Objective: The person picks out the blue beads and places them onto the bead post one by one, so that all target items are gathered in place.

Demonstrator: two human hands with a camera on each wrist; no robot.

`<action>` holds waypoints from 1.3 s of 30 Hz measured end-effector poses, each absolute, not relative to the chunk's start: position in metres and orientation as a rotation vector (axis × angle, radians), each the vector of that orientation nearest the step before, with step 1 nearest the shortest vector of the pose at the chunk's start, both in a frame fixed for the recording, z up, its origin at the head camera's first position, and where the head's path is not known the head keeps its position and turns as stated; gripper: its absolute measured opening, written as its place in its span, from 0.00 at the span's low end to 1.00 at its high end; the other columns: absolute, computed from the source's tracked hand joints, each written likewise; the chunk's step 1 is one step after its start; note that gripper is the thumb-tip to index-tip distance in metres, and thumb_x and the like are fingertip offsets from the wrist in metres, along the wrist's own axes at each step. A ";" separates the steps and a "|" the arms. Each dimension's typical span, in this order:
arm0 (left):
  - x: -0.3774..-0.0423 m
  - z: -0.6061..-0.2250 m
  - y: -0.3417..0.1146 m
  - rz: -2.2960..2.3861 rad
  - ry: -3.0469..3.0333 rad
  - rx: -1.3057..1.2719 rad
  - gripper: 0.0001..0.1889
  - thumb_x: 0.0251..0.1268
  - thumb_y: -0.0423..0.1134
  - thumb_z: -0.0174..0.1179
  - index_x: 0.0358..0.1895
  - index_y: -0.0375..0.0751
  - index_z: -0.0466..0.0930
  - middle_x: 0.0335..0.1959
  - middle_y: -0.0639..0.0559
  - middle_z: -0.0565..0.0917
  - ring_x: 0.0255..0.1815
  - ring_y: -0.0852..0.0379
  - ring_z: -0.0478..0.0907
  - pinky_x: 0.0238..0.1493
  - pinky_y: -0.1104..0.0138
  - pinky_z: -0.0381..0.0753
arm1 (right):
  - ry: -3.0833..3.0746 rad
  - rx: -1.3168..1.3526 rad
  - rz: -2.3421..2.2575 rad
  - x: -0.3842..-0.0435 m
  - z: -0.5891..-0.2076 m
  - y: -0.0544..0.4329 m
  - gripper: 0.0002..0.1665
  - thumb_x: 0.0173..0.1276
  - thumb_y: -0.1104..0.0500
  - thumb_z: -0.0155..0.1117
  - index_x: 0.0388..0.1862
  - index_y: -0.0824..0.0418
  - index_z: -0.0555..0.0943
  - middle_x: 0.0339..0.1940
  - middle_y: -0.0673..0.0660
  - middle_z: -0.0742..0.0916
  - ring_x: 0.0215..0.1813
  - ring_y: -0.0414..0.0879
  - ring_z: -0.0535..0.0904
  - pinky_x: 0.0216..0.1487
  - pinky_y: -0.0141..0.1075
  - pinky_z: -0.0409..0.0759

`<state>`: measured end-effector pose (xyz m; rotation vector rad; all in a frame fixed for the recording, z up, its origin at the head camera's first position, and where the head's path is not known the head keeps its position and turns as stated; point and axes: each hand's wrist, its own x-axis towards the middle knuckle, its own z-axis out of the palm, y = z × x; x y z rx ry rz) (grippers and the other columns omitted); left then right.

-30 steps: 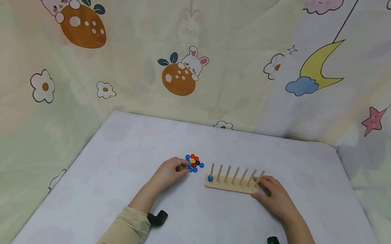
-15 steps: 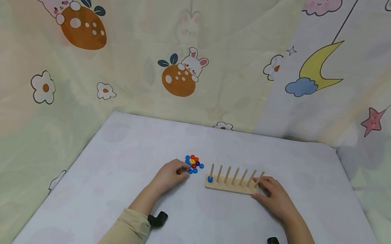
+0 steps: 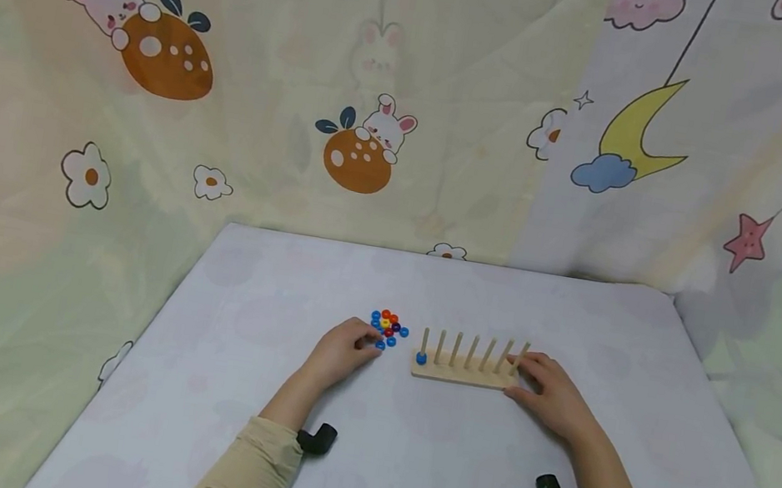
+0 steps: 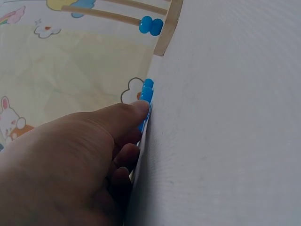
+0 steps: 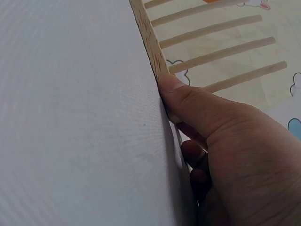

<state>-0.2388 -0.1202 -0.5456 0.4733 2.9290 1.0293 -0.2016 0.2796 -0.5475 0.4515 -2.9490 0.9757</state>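
On the table lies a small pile of blue, red, orange and yellow beads (image 3: 389, 326). At its near edge my left hand (image 3: 339, 350) has thumb and index finger around a blue bead (image 3: 380, 345), which the fingers partly hide. The left wrist view shows blue beads (image 4: 147, 92) right at the thumb tip. To the right stands a wooden peg board (image 3: 460, 377) with a row of upright pegs. Two blue beads (image 4: 150, 26) sit low on its leftmost peg. My right hand (image 3: 554, 393) grips the board's right end, thumb (image 5: 173, 89) on the front edge.
A pale cloth covers the table (image 3: 433, 470). Behind it hangs a printed curtain (image 3: 445, 185) with rabbits, flowers and a moon. Black cameras (image 3: 318, 440) are strapped at both wrists.
The blue bead at my left fingertips has come slightly nearer to me, away from the pile. My left hand has shifted only a little; my right hand keeps its grip on the board.
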 end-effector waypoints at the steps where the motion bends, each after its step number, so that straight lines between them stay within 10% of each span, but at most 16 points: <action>1: -0.239 -0.546 -0.120 1.030 2.929 0.475 0.12 0.65 0.47 0.66 0.49 0.52 0.85 0.42 0.58 0.80 0.36 0.62 0.73 0.38 0.68 0.74 | -2.950 0.453 0.975 -0.202 -0.547 0.280 0.35 0.63 0.40 0.69 0.66 0.52 0.76 0.63 0.57 0.78 0.71 0.61 0.67 0.68 0.61 0.64; 39: -0.239 -0.521 -0.114 1.155 2.784 0.410 0.10 0.67 0.49 0.64 0.50 0.58 0.83 0.39 0.61 0.82 0.37 0.59 0.76 0.34 0.66 0.77 | -2.946 0.453 0.974 -0.201 -0.547 0.279 0.34 0.63 0.41 0.69 0.66 0.52 0.77 0.62 0.56 0.78 0.69 0.60 0.68 0.67 0.61 0.65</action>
